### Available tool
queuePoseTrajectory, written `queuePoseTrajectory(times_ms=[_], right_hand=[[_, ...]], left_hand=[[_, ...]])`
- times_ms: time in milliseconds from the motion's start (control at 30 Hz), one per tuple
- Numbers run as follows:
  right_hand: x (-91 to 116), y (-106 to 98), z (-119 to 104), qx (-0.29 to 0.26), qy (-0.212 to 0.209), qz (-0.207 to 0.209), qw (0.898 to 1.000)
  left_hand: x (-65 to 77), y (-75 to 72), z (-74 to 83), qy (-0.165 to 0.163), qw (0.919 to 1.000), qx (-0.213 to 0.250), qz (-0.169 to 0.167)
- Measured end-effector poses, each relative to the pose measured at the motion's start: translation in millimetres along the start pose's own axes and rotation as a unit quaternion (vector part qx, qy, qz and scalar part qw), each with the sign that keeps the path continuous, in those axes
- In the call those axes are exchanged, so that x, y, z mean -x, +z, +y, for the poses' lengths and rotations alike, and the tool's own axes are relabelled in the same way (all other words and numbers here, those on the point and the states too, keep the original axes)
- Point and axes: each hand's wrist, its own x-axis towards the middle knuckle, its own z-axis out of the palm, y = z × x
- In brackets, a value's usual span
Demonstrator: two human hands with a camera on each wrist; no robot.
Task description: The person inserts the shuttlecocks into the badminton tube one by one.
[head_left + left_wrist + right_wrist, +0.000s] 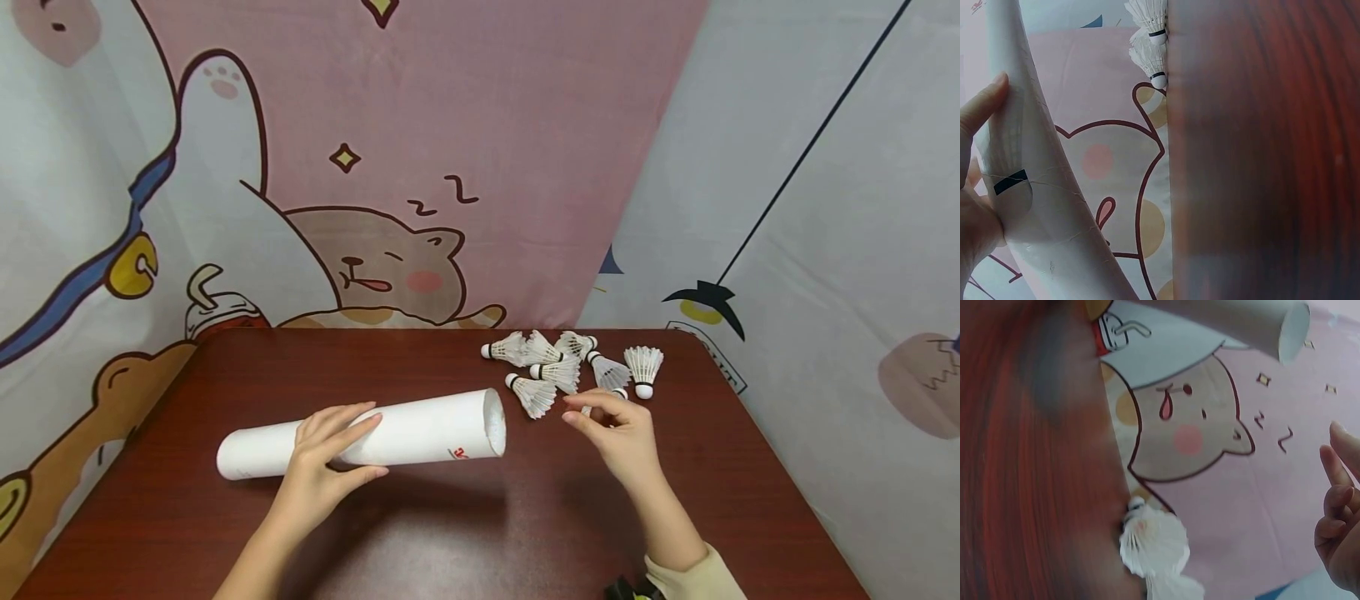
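Note:
A white cylindrical tube (435, 429) is held in my left hand (318, 467), tilted slightly, its open end to the right. In the left wrist view my left hand (979, 219) lies along the tube (1063, 212), whose side shows a shuttlecock shape with a black band. Nothing is visible between the thumb and fingers of my right hand (618, 433), which is raised near a group of white shuttlecocks (532, 394). One shuttlecock (620, 392) is partly hidden behind that hand. In the right wrist view my right hand (1341, 519) has some fingers bent.
Several shuttlecocks lie close together at the back right of the brown table (300, 367); one shuttlecock (643, 368) stands a little apart on the right. A cartoon-printed cloth (525, 125) hangs behind the table. Part of a black object (630, 588) shows by the right sleeve.

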Motion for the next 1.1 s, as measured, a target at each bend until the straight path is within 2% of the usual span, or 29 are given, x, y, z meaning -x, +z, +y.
queuePoseTrajectory(times_ms=[167, 500, 733, 1100], right_hand=[[-1.6, -14.4, 13.0, 0.026, 0.011, 0.028, 0.999], [-1.2, -39.8, 46.3, 0.062, 0.026, 0.049, 0.997], [2.9, -53.7, 69.6, 0.068, 0.070, 0.074, 0.992], [11.2, -66.2, 93.1, 0.070, 0.132, 0.082, 0.985]], left_hand=[[0.8, 0.0, -0.9, 0.001, 1.0000, 0.001, 0.002], [0.9, -0.1, -1.3, -0.002, 1.0000, -0.002, -0.001], [1.8, 1.0, -1.8, 0.002, 1.0000, -0.001, 0.003], [1.2, -0.2, 1.4, 0.000, 1.0000, 0.000, -0.004]])
